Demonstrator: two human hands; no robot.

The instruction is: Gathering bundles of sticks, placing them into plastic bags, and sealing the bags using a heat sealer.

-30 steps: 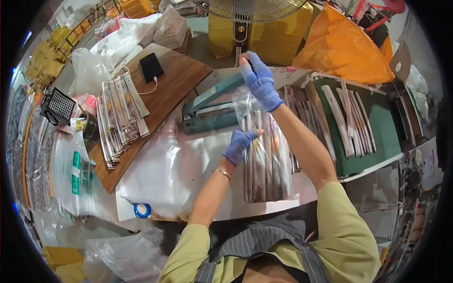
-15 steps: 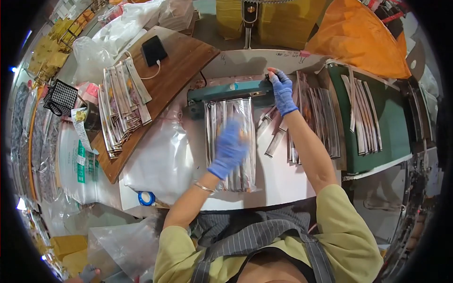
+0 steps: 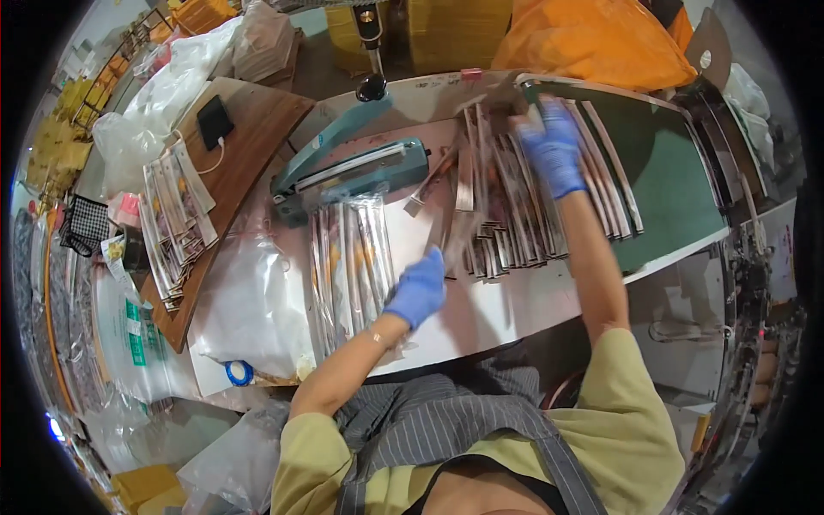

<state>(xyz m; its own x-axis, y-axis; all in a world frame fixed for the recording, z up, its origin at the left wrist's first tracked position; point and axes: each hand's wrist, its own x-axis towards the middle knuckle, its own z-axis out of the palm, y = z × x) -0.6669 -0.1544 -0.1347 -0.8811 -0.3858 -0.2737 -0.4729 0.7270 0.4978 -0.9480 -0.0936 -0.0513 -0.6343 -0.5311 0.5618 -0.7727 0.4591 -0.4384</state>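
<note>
Left hand (image 3: 418, 292) gloved, fingers curled — right hand (image 3: 552, 152) outstretched, blurred

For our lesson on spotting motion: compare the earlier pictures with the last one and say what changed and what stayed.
The clear plastic bag of long silver packets, first held up in both blue-gloved hands, now lies flat before the teal heat sealer. The right hand has let go and reached to the loose pile of silver packets; the left hand rests beside the bag. The sealer stayed put.

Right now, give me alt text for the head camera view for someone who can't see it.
A person in blue gloves works at a white table: the left hand rests by a clear bag of long packets, while the right hand reaches into a pile of similar packets. A teal heat sealer sits behind the bag.
</note>
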